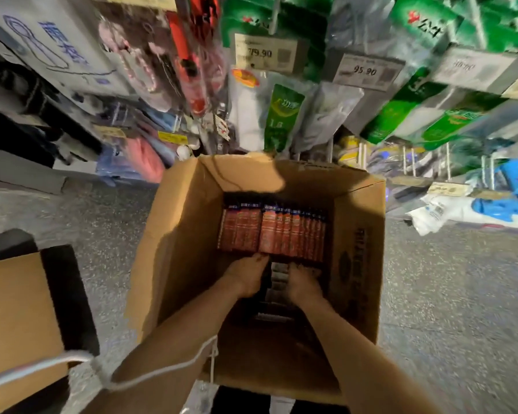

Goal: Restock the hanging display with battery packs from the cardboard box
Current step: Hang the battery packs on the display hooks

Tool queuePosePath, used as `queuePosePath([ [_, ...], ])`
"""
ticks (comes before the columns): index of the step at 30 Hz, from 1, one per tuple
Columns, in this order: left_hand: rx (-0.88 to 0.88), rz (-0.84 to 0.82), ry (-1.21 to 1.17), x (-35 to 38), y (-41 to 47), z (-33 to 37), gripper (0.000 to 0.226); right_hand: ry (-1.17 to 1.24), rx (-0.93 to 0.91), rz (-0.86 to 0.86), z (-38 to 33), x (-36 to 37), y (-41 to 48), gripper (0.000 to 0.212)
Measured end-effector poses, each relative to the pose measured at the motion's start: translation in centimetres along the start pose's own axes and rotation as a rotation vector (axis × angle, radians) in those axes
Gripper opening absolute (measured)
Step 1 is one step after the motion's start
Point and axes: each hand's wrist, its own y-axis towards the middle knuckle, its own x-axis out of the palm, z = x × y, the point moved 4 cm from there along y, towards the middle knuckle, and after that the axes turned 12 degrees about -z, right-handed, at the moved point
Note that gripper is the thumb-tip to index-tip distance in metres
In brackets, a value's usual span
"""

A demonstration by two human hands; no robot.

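An open cardboard box (186, 234) stands on the floor in front of me. A row of red battery packs (271, 231) stands on edge along its far side. Both my arms reach down into the box. My left hand (245, 276) and my right hand (304, 283) sit side by side on either side of a darker stack of packs (278, 277) nearer me, fingers curled down around its sides. The fingertips are hidden in shadow. The hanging display (356, 70) with pegs and price tags rises just beyond the box.
Green and white packaged goods (284, 115) hang on pegs above the box. A second cardboard box (15, 312) sits at lower left. Blue and white bags (476, 204) lie on a low shelf at right. A white cord (162, 369) crosses my left forearm. The floor is speckled grey.
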Motion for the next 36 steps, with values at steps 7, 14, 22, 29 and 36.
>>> queuePosePath([
  [7,-0.066,0.060,0.161,2.6,4.2,-1.3,0.073,-0.123,0.103,-0.024,0.3,1.5,3.7,0.062],
  [14,-0.042,0.110,0.381,1.4,5.0,0.0,0.043,-0.407,0.111,0.010,0.1,1.7,4.8,0.073],
  [22,-0.115,0.053,0.589,0.7,5.0,1.2,0.023,-0.458,0.103,-0.022,0.0,1.7,5.0,0.077],
  [29,-0.085,0.069,0.690,1.2,4.4,1.3,0.020,-0.442,0.069,-0.026,0.5,1.5,4.9,0.082],
  [36,0.080,0.180,0.849,-0.6,1.1,3.7,0.016,-0.284,0.017,0.059,1.2,-0.6,2.9,0.055],
])
